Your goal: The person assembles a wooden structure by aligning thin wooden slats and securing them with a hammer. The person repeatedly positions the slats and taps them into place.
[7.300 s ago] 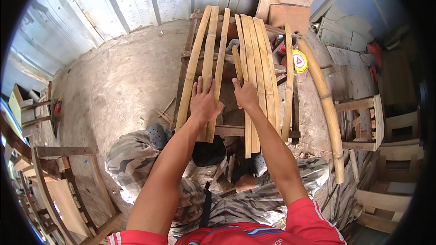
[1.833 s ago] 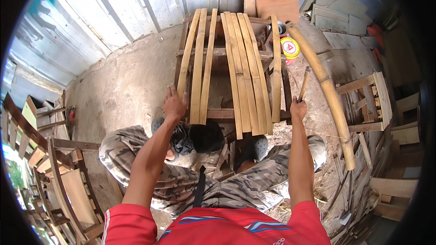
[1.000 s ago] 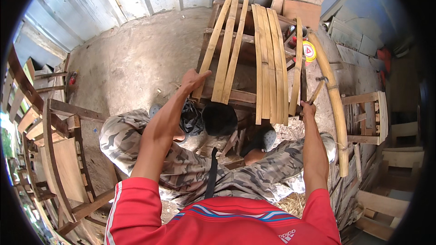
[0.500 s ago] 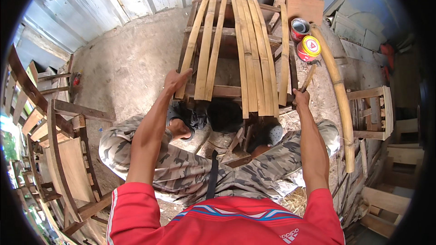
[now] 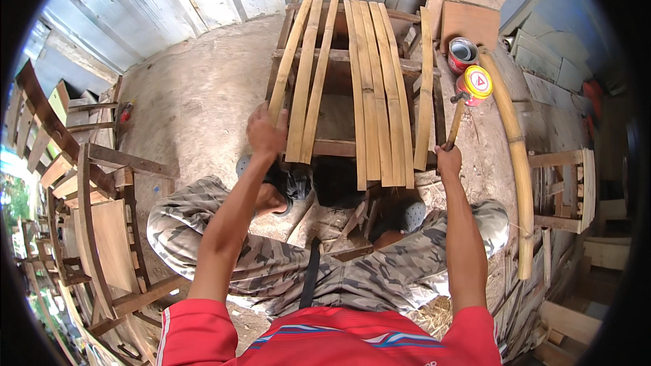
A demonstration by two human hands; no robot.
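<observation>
Head view, the only one: step in hand looked like fixing the pale split-bamboo slats [image 5: 369, 88] onto the dark wooden chair frame [image 5: 339, 146], with the left group still being lined up. Left hand [image 5: 266, 132] was curled shut around the lower end of the leftmost bamboo slat [image 5: 286, 68], fingers wrapped over its edge just beside the frame's front rail. Right hand [image 5: 448, 160] was fisted on the wooden handle of a hammer [image 5: 456, 120], head raised near the yellow-lidded red tin [image 5: 475, 83]; an open red tin [image 5: 462, 51] sat just behind it. Slats lay side by side across the frame rails, running away from the person, two gaps visible between groups. A thick curved bamboo pole [image 5: 512, 156] lay to the right on the dirt floor [image 5: 196, 102]. My read: next move called for holding that slat square on the rail while the hammer came across to it; nails too small to see.
</observation>
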